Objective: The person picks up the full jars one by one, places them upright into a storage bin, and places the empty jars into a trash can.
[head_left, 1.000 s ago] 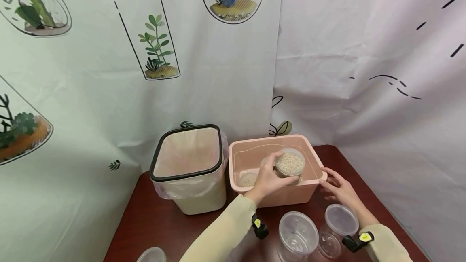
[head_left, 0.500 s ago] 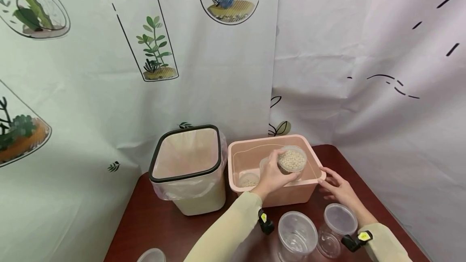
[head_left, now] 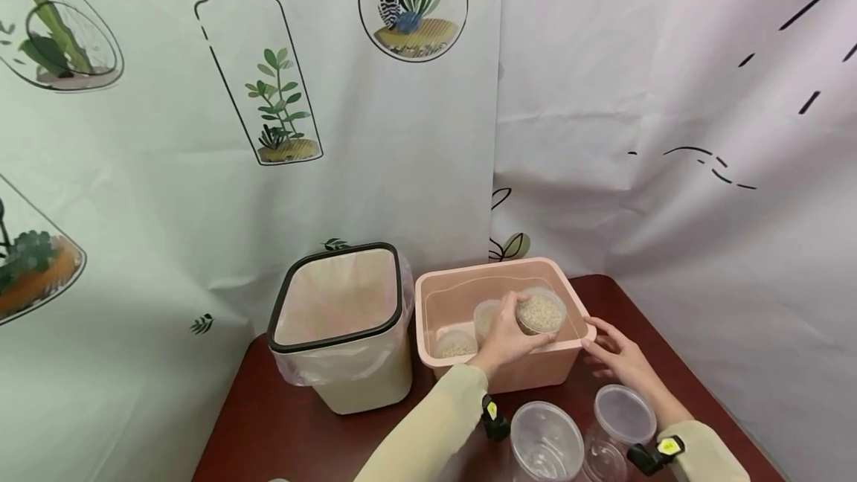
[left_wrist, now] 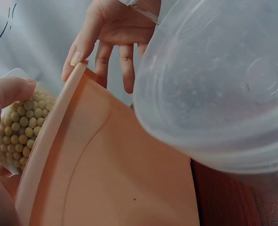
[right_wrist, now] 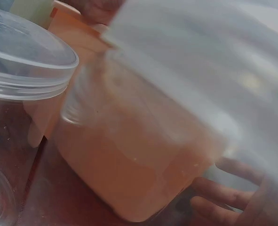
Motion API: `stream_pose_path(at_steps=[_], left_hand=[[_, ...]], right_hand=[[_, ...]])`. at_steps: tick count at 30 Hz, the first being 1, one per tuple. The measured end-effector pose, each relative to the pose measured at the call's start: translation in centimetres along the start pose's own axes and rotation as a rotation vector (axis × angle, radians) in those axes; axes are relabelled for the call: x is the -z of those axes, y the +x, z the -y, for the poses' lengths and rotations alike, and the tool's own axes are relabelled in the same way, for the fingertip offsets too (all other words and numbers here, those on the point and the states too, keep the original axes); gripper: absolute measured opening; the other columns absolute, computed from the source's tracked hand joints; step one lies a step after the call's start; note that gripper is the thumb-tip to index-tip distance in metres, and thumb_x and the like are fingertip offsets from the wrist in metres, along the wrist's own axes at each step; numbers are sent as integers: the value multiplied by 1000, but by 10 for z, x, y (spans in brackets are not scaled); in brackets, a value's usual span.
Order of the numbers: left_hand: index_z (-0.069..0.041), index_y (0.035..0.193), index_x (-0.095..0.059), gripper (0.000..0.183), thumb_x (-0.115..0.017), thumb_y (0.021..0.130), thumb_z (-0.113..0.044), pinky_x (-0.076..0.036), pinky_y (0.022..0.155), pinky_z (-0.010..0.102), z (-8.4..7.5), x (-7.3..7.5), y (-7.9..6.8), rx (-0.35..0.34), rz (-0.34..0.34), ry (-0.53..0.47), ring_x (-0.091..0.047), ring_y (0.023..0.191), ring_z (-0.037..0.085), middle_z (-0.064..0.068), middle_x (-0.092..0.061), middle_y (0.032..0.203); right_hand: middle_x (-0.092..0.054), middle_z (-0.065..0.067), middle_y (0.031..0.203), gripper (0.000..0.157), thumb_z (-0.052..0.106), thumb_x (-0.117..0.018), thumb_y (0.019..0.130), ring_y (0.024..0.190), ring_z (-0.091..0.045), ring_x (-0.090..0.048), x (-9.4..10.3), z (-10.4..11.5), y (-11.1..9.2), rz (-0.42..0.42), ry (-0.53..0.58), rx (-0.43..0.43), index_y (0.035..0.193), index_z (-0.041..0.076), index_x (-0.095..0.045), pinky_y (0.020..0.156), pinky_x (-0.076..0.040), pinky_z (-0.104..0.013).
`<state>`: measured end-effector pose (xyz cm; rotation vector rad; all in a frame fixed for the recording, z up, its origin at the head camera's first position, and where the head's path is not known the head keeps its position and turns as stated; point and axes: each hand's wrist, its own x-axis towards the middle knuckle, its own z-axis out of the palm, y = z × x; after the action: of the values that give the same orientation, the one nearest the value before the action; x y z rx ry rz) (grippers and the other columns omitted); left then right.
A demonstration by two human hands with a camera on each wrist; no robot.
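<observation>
My left hand [head_left: 504, 339] grips a clear plastic jar of pale round beans [head_left: 541, 314], lowered to the right part of the pink bin [head_left: 535, 370]. In the left wrist view, the thumb lies over the jar's upper edge and yellowish soybeans [left_wrist: 23, 129] show through its side, behind the bin wall. My right hand [head_left: 626, 357] pinches the bin's front right corner between thumb and index finger. The other fingers [left_wrist: 127, 70] hang loosely outside the wall. Inside the bin, another bean jar [head_left: 457, 344] sits front left, and a further jar [head_left: 485, 316] is partly behind my left hand.
Two clear lidded jars, one nearer the middle [head_left: 546, 441] and one under my right forearm [head_left: 624, 415], stand before the bin on the dark red table [head_left: 288, 430]. A lined waste bin [head_left: 361, 370] stands left of it. A printed curtain [head_left: 402, 169] hangs close behind.
My left hand has moved the bean jar slightly right and lower into the bin. My right hand keeps its hold on the corner. The head view has tilted up a little.
</observation>
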<state>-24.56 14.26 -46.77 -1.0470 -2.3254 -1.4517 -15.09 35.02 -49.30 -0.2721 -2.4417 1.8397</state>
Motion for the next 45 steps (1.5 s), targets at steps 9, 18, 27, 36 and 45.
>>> stream_pose_path(at_steps=[9,18,27,36,45], left_hand=[[-6,114,-49,66,-87,62,-23,-39,91,21,-2,-4,8,-24,63,42,-50,105,10,3,-51,113],[-10,112,-48,64,-86,63,-25,-40,87,19,0,-12,14,80,130,55,-50,99,7,0,-49,112],[-6,100,-55,45,-83,67,-21,-41,77,17,4,-14,15,144,241,42,-52,86,6,-1,-56,96],[-2,94,-64,23,-72,78,-17,-45,73,19,6,-13,10,212,251,27,-60,86,14,6,-63,91],[-2,99,-62,23,-69,83,-17,-46,81,23,1,-7,13,165,97,-75,-60,98,19,5,-60,102]], right_hand=[[-45,-31,129,62,32,-60,91,92,-35,-63,0,1,-1,-4,1,-7,143,13,-32,66,-53,-39],[-47,-30,127,61,31,-61,90,91,-36,-63,-2,0,-1,-10,14,-8,142,14,-34,67,-53,-42],[-47,-31,126,59,30,-60,91,90,-35,-64,-2,0,-1,-7,15,5,141,13,-34,67,-53,-43],[-49,-29,125,61,28,-60,91,88,-32,-65,-5,0,-3,3,13,6,142,12,-32,65,-53,-40],[-50,-29,124,61,31,-61,90,88,-34,-64,-4,3,-3,-26,16,8,141,12,-34,66,-53,-42]])
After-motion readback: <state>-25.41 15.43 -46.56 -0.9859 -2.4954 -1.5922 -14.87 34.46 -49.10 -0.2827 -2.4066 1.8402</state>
